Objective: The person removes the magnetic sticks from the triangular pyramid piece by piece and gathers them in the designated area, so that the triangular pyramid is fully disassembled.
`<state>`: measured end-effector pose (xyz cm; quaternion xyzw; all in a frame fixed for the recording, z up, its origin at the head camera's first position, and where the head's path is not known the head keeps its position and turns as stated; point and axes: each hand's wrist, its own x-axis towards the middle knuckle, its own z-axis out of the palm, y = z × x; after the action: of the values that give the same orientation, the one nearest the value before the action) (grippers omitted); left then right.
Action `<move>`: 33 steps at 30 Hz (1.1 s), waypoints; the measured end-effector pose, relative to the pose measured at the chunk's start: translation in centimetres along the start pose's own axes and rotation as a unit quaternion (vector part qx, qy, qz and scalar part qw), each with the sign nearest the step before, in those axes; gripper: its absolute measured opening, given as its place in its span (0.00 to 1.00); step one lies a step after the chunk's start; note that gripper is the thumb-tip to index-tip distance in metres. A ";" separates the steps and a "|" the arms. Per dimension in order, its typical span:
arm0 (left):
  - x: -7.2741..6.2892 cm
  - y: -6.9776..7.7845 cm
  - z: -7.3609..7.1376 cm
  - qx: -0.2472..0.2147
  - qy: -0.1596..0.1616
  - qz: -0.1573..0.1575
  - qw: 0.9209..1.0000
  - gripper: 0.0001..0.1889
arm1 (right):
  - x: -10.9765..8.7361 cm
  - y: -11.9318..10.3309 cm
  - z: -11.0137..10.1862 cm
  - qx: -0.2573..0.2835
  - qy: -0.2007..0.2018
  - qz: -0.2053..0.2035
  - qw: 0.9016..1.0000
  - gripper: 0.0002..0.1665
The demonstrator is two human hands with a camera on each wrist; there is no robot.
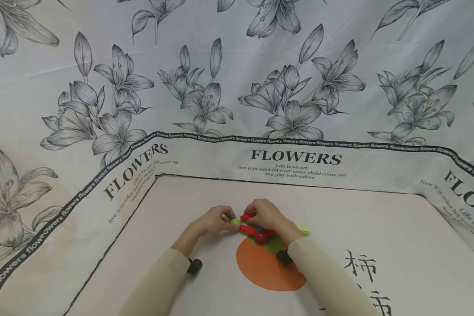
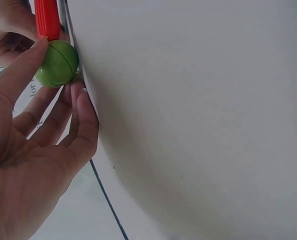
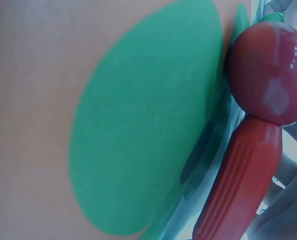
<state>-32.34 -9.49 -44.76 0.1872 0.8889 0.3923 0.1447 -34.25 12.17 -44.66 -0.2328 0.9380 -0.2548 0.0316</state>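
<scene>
In the head view we see the left hand (image 1: 216,220) pinching a green ball (image 1: 235,222) and the right hand (image 1: 266,215) pinching a red piece (image 1: 247,217), just beyond the worktop's (image 1: 189,202) orange print (image 1: 268,270). The left wrist view adds a ribbed rod (image 2: 47,21) meeting the ball, though which rod we cannot fairly tell; the right wrist view shows a red ball (image 3: 269,72) joined to a red rod (image 3: 238,185). Flowered cloth (image 1: 205,160) rises past the dark-lined far edge; pale worktop stretches out on both sides of the hands.
</scene>
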 end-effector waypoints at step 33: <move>0.2 -0.2 0.3 -0.003 0.004 -0.009 1.000 0.12 | -6.0 -0.3 -1.5 0.048 0.030 -0.032 0.998 0.21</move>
<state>-32.43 -9.32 -45.11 0.1772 0.8899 0.3942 0.1457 -29.10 15.38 -43.57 -0.2535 0.9172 -0.3073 0.0061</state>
